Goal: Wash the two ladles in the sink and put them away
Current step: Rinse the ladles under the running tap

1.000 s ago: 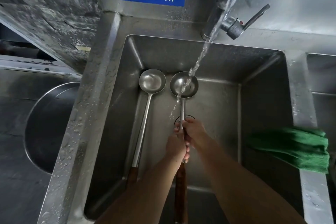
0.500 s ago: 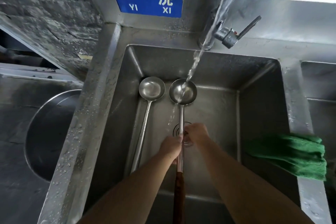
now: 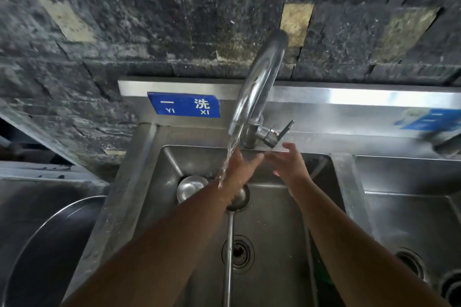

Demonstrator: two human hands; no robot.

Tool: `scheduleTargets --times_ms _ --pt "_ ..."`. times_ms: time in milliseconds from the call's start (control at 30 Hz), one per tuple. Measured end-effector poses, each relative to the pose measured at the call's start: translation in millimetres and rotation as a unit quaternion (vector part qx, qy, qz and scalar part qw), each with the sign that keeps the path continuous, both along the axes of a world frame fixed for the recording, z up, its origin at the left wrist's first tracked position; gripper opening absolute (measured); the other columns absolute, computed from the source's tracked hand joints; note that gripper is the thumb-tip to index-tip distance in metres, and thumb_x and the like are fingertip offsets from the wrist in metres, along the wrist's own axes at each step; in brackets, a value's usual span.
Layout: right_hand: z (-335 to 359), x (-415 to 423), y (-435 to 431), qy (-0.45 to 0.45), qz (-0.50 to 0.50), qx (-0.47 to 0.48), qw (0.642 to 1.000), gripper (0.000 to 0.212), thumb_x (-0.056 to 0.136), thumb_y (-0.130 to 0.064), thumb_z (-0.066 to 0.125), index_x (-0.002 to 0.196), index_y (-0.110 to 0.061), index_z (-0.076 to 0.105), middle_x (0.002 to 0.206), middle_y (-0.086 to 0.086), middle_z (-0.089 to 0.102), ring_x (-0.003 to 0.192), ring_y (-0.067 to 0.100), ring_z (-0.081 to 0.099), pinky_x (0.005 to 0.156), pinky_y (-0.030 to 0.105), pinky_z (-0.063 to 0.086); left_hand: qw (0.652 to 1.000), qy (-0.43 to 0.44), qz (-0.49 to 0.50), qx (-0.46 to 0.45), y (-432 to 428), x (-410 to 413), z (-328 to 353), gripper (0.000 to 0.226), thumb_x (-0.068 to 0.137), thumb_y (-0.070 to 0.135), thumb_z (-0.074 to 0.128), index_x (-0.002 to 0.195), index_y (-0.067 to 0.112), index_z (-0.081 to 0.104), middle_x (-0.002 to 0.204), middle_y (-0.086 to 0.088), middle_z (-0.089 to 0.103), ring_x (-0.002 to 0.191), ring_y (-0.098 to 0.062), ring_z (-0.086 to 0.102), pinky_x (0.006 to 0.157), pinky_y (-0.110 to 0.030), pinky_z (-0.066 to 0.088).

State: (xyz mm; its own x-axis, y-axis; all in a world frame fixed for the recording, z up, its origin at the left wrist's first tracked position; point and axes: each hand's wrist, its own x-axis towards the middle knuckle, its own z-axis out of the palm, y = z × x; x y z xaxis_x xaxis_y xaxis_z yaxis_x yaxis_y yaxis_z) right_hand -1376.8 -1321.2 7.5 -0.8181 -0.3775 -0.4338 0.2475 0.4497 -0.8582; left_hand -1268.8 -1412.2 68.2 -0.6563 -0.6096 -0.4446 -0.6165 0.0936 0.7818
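Observation:
Two steel ladles lie in the sink (image 3: 321, 209). The left ladle (image 3: 190, 187) shows only its bowl; my left forearm hides its handle. The right ladle (image 3: 230, 237) lies with its long handle running toward me over the drain, its bowl partly hidden under my left wrist. My left hand (image 3: 240, 166) is open under the running water from the tap (image 3: 259, 82). My right hand (image 3: 290, 161) is open, fingers spread, just below the tap lever (image 3: 284, 129). Neither hand holds anything.
A blue sign (image 3: 183, 104) is on the steel backsplash. A second basin (image 3: 411, 209) lies to the right, with a green cloth (image 3: 323, 274) on the divider, mostly hidden by my right arm. A large round pan (image 3: 50, 244) sits at left. A dark stone wall is behind.
Both hands let go of the right ladle's handle and rose to the tap; the ladle now lies in the sink. The camera tilted up toward the wall.

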Motion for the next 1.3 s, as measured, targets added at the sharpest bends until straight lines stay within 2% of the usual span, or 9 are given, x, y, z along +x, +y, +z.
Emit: scheduleTargets --times_ms 100,267,500,633,767,900,1100,1200,1300 --pt "13.1 -17.2 -13.4 0.007 -0.013 -0.045 0.999 0.086 0.066 -0.045 0.083 0.136 -0.02 0.04 0.13 0.009 0.056 0.114 0.027 0.059 0.099 0.049 0.05 0.997 0.07 0.019 -0.038 -8.7 -26.3 19.3 0.058 0.091 0.038 0.065 0.14 0.014 0.043 0.141 -0.007 0.05 0.129 -0.025 0.048 0.106 -0.034 0.039" --pt "13.0 -35.7 -28.8 -0.032 -0.019 -0.138 0.99 0.055 0.085 -0.019 0.075 0.131 -0.019 0.044 0.111 0.006 0.064 0.095 0.019 0.066 0.09 0.041 0.052 0.988 0.126 0.028 -0.085 -21.4 -59.8 18.6 0.048 0.088 0.027 0.07 0.132 0.019 0.052 0.126 0.0 0.063 0.114 -0.016 0.059 0.103 -0.029 0.044" --pt "4.7 -45.3 -36.4 -0.124 -0.022 -0.225 0.966 0.019 0.091 -0.009 0.066 0.109 -0.003 0.062 0.111 0.024 0.066 0.103 0.037 0.067 0.089 0.047 0.057 0.987 0.121 0.028 -0.1 -23.0 -69.6 11.0 0.038 0.096 0.01 0.06 0.131 -0.002 0.053 0.119 -0.017 0.065 0.095 -0.018 0.061 0.054 0.003 0.038" --pt "3.8 -44.5 -37.4 -0.104 -0.016 -0.208 0.973 0.029 0.093 -0.01 0.064 0.117 0.004 0.059 0.117 0.028 0.065 0.108 0.04 0.066 0.094 0.052 0.054 0.988 0.118 0.008 -0.098 -21.4 -70.1 14.1 0.04 0.097 0.009 0.057 0.134 -0.004 0.049 0.12 -0.02 0.064 0.072 -0.007 0.05 0.051 0.0 0.04" --pt "10.8 -47.5 -37.6 -0.067 0.029 -0.155 0.985 0.026 0.095 -0.015 0.062 0.116 -0.001 0.063 0.115 0.023 0.067 0.099 0.026 0.067 0.087 0.039 0.058 0.989 0.123 0.004 -0.083 -22.1 -68.9 15.8 0.033 0.098 0.007 0.054 0.128 -0.007 0.052 0.119 -0.023 0.063 0.083 -0.013 0.051 0.053 0.001 0.039" --pt "17.8 -48.8 -39.2 -0.024 0.06 -0.096 0.993 0.021 0.095 -0.022 0.062 0.111 -0.009 0.068 0.111 0.021 0.069 0.092 0.023 0.068 0.088 0.043 0.058 0.991 0.126 0.011 -0.045 -23.4 -67.2 15.1 0.031 0.098 0.005 0.053 0.125 -0.011 0.055 0.085 -0.006 0.061 0.056 0.001 0.052 0.055 -0.002 0.04" --pt "27.0 -44.1 -44.1 -0.02 0.023 -0.09 0.995 0.009 0.092 -0.02 0.067 0.093 -0.013 0.063 0.094 0.01 0.063 0.084 0.023 0.064 0.077 0.036 0.059 0.991 0.125 0.001 -0.038 -24.0 -65.1 19.9 0.031 0.099 0.008 0.053 0.125 -0.009 0.054 0.104 -0.016 0.061 0.066 -0.006 0.05 0.057 -0.001 0.039" --pt "29.8 -42.4 -43.9 -0.022 0.018 -0.093 0.995 0.011 0.091 -0.019 0.067 0.082 -0.019 0.061 0.09 0.009 0.062 0.084 0.023 0.063 0.076 0.033 0.058 0.99 0.127 0.006 -0.051 -22.6 -63.5 20.7 0.035 0.098 0.011 0.055 0.13 -0.005 0.052 0.118 -0.018 0.062 0.097 -0.021 0.059 0.068 -0.004 0.034" --pt "31.1 -43.0 -43.3 -0.028 0.017 -0.093 0.995 0.011 0.091 -0.019 0.068 0.082 -0.019 0.061 0.089 0.008 0.064 0.084 0.023 0.064 0.082 0.038 0.059 0.99 0.131 -0.003 -0.043 -22.6 -61.9 21.2 0.03 0.098 0.006 0.054 0.125 -0.009 0.053 0.107 -0.015 0.061 0.089 -0.016 0.053 0.061 0.005 0.035"
